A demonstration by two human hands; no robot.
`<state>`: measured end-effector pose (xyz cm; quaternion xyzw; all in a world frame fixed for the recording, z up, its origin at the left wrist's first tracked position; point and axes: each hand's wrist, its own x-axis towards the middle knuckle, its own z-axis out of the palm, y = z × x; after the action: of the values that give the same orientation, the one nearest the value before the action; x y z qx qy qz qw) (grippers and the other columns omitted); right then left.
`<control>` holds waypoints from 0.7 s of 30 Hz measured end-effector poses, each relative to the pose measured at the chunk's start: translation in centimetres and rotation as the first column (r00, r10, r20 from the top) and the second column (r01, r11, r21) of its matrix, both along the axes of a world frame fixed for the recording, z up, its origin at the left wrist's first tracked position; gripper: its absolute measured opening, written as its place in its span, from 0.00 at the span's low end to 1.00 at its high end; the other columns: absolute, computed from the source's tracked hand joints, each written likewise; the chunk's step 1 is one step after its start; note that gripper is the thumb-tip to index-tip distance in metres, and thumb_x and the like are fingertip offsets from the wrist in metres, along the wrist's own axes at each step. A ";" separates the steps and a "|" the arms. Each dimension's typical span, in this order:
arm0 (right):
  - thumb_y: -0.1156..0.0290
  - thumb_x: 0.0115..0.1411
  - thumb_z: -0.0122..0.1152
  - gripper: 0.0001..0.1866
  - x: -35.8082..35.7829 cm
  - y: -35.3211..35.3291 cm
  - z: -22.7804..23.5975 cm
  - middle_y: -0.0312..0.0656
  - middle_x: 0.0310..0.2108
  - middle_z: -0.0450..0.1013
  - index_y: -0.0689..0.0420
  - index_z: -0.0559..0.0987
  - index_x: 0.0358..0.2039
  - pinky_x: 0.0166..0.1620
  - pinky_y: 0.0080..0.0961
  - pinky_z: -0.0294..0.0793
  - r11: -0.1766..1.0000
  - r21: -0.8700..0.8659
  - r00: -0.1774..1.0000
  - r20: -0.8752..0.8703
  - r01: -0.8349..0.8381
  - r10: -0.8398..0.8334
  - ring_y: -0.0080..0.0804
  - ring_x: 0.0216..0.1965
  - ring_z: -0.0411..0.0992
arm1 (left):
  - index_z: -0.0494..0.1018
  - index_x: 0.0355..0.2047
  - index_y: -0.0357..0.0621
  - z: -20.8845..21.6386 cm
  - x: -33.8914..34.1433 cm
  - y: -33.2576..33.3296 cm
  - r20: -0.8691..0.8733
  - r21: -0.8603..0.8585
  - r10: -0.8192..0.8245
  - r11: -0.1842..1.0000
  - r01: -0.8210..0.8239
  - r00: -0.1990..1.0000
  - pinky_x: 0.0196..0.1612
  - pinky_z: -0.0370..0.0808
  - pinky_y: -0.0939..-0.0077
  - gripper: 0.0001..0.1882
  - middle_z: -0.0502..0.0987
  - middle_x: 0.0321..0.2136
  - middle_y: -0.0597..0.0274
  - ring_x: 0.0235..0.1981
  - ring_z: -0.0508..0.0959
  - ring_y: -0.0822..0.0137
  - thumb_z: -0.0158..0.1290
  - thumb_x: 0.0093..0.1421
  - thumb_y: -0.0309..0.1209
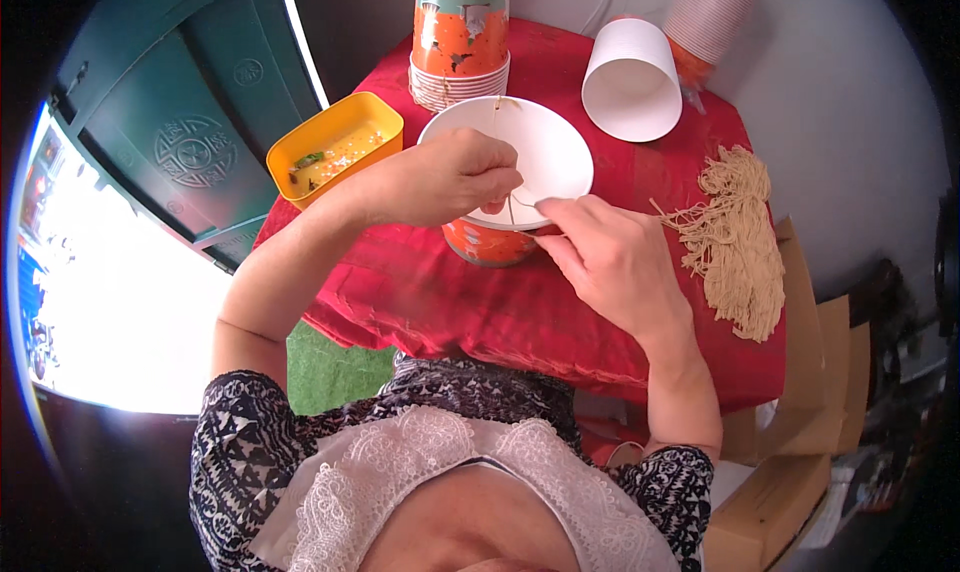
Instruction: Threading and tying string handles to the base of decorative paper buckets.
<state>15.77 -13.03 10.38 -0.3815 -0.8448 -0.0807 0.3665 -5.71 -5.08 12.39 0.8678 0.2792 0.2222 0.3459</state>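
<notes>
A paper bucket [560,157] stands in front of me, white inside and orange outside, its mouth facing up toward me. Over its near rim, my left hand [462,177] is closed in a pinch on a thin beige cord. My right hand [610,257] grips the same cord [522,234] between thumb and forefinger at the rim's right side. Between the two hands the cord runs in short strands by the rim. Another bit of cord shows at the bucket's far rim. My left fist partly hides the inside of the bucket.
A red cloth covers the table [390,292]. Behind stand stacked upside-down orange buckets [462,37] and a white bucket on its side [630,82]. A yellow tray [345,137] with small bits lies left, a bundle of beige cords [738,242] right. Cardboard boxes [775,507] stand low right.
</notes>
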 end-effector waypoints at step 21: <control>0.75 0.45 0.58 0.04 0.7 8.1 -5.3 0.35 0.16 0.64 0.59 0.73 0.23 0.18 0.21 0.66 0.842 0.533 0.960 0.270 -0.087 -0.072 0.24 0.16 0.67 | 0.69 0.28 0.33 -3.1 1.5 -0.1 -0.051 0.473 0.208 0.867 -0.160 0.977 0.35 0.72 0.59 0.08 0.73 0.27 0.47 0.31 0.75 0.46 0.51 0.60 0.27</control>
<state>16.49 -4.94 5.04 -0.2443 -0.8325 -0.3665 0.3362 -4.23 -5.21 9.29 0.9047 0.3163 0.2708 0.0902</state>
